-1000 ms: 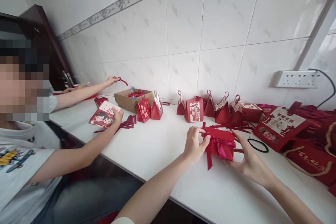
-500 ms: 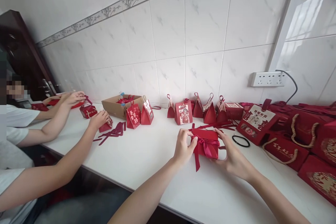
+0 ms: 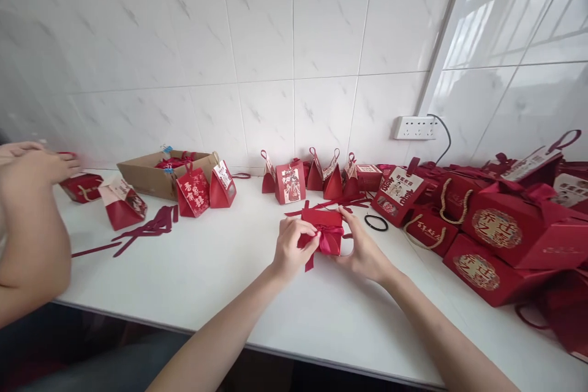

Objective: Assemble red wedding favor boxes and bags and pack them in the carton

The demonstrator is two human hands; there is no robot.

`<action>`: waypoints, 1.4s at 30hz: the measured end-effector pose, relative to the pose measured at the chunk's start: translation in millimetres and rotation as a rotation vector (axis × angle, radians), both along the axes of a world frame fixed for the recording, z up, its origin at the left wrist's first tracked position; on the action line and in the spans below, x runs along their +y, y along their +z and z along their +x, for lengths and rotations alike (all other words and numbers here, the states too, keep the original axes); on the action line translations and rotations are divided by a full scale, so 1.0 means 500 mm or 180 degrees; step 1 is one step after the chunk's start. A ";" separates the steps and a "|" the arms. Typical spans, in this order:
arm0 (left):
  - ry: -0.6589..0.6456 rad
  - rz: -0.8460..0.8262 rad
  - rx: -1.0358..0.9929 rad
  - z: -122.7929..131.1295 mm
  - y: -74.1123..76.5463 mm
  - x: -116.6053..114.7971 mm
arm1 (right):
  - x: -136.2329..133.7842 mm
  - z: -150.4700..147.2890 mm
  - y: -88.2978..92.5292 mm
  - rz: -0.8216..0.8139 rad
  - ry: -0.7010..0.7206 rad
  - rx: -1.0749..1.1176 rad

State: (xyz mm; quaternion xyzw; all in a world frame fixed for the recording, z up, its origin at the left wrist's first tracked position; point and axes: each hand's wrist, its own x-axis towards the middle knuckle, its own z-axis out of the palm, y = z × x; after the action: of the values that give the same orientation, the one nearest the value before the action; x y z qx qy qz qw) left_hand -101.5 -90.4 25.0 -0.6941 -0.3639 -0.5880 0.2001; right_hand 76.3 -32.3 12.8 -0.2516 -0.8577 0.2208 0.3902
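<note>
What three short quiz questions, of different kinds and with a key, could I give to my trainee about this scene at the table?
1. What is between the left hand and the right hand?
2. True or false: the black ring lies on the table.
3. Where is the white socket strip? A) inside the cardboard box; B) on the wall; C) in the right hand.

Key: 1. A small red box with a ribbon bow. 2. True. 3. B.

white table [image 3: 220, 288] bearing red boxes [image 3: 493, 275], ribbons [image 3: 154, 225], cardboard carton [image 3: 147, 182]
</note>
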 end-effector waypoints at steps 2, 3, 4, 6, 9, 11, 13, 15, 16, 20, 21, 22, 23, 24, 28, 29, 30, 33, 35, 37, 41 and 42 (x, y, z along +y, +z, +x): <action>-0.0082 0.0110 0.0201 0.004 0.001 -0.005 | -0.002 -0.002 0.000 0.0104 0.0008 0.0018; -0.0126 0.0139 0.0281 0.006 0.001 -0.007 | -0.004 -0.003 0.000 0.0154 0.0009 0.0044; -0.0161 0.0165 0.0348 0.007 0.002 -0.008 | -0.005 -0.004 0.001 0.0193 0.0011 0.0082; -0.0183 0.0213 0.0449 0.010 0.002 -0.010 | -0.007 -0.007 0.002 0.0250 0.0001 0.0192; -0.0140 0.0270 0.0524 0.011 0.002 -0.011 | -0.007 -0.008 0.003 0.0309 -0.0038 0.0337; -0.0126 0.0298 0.0527 0.011 0.003 -0.012 | -0.006 -0.007 0.004 0.0343 -0.0093 0.0401; -0.0127 0.0313 0.0508 0.010 0.005 -0.012 | -0.005 -0.006 0.005 0.0385 -0.0154 0.0446; -0.0114 0.0327 0.0493 0.010 0.007 -0.013 | -0.004 -0.005 0.005 0.0431 -0.0198 0.0456; -0.0102 0.0340 0.0490 0.010 0.008 -0.013 | -0.004 -0.004 0.005 0.0450 -0.0213 0.0454; -0.0110 0.0398 0.0475 0.009 0.010 -0.014 | -0.005 -0.002 0.004 0.0489 -0.0222 0.0456; -0.0130 0.0404 0.0464 0.009 0.010 -0.014 | -0.005 -0.002 0.005 0.0502 -0.0224 0.0458; -0.0151 0.0409 0.0456 0.009 0.010 -0.014 | -0.005 -0.002 0.005 0.0518 -0.0230 0.0458; -0.0170 0.0410 0.0450 0.009 0.010 -0.014 | -0.005 -0.001 0.006 0.0536 -0.0238 0.0453; -0.0188 0.0404 0.0453 0.009 0.010 -0.014 | -0.006 -0.001 0.006 0.0552 -0.0248 0.0449; -0.0209 0.0371 0.0478 0.009 0.008 -0.012 | -0.008 -0.001 0.009 0.0562 -0.0254 0.0450; -0.0195 0.0364 0.0478 0.009 0.007 -0.012 | -0.008 -0.001 0.010 0.0558 -0.0255 0.0452; -0.0176 0.0358 0.0483 0.009 0.007 -0.011 | -0.008 -0.001 0.010 0.0557 -0.0259 0.0455; -0.0114 0.0345 0.0489 0.009 0.008 -0.012 | -0.009 0.000 0.011 0.0556 -0.0273 0.0456; -0.0111 0.0367 0.0487 0.009 0.009 -0.012 | -0.009 -0.001 0.011 0.0553 -0.0279 0.0453; -0.0131 0.0390 0.0483 0.009 0.010 -0.012 | -0.009 -0.001 0.011 0.0550 -0.0271 0.0454; -0.0153 0.0378 0.0468 0.006 0.008 -0.011 | -0.007 -0.001 0.009 0.0554 -0.0267 0.0473; -0.0145 0.0365 0.0451 0.005 0.007 -0.010 | -0.006 -0.001 0.008 0.0554 -0.0274 0.0477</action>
State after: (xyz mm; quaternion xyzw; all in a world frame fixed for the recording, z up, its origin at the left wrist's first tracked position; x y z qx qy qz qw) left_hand -98.8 -95.4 28.6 -0.7295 -0.2987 -0.5616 0.2513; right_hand 75.7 -35.4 16.9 -0.2363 -0.8305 0.1467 0.4827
